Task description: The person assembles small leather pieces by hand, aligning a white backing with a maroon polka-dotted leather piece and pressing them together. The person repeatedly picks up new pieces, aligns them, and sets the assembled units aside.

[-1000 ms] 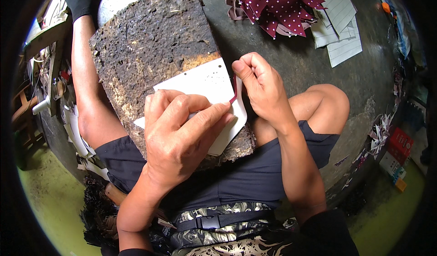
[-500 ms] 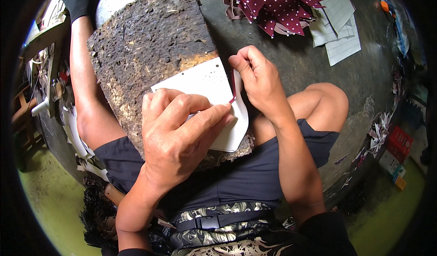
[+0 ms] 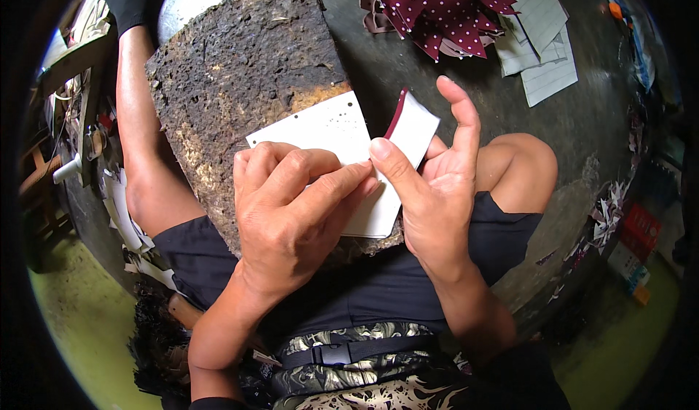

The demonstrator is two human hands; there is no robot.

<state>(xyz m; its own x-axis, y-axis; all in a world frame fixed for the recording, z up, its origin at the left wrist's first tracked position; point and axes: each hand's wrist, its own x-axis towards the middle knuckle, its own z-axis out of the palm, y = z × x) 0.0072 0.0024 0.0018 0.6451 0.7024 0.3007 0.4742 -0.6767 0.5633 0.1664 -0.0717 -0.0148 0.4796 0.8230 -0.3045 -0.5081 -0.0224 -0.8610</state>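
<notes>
A thin white piece with a narrow maroon edge [image 3: 419,129] curves up off a flat white card [image 3: 313,129] that has small holes along its border. My left hand [image 3: 287,202] rests over the card, thumb and forefinger pinched on the maroon edge; its fingertips partly cover that spot. Beside it, my right hand [image 3: 440,191] has its thumb against the same edge near the left fingertips, forefinger stretched upward and other fingers behind the white piece. Under the card lies a rough, dark, worn block [image 3: 247,68], across my lap.
Maroon polka-dot cut pieces [image 3: 437,13] lie heaped on the dark floor at the far right, next to white lined sheets [image 3: 546,60]. Scraps [image 3: 608,210] and a red box [image 3: 641,228] sit at the right. A wooden frame [image 3: 80,68] stands at left.
My right hand has let go of the piece's upper end, turned palm up and brought its thumb down to the edge. The piece's upper end now shows. My left hand keeps its pinch.
</notes>
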